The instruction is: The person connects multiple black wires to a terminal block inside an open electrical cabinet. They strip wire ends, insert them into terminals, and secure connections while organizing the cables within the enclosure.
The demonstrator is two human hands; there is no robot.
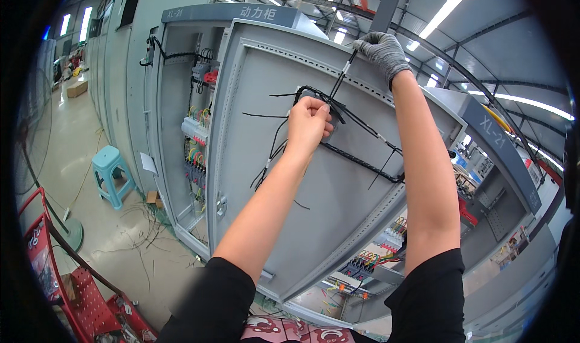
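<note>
My left hand [309, 124] is bare, its fingers pinched at the black wires [338, 107] beside a dark device [331, 127] on the inner face of a grey cabinet door [266, 71]. The exact spot of that grip is partly hidden by the fingers. Higher up, my right hand [382, 50], in a grey knit glove, closes on the upper end of a black wire bundle [347, 66] and holds it taut above the device. White sleeves show on the wires. Loose black tie tails stick out on the left. A wrapped black harness [356, 160] runs across the door toward the lower right.
Open cabinet bays with coloured wiring flank the door, one at left [196, 131] and one at lower right [380, 252]. A turquoise stool [112, 174] stands on the floor at left. Nearer are a red cart [90, 301] and scattered wire offcuts [145, 240].
</note>
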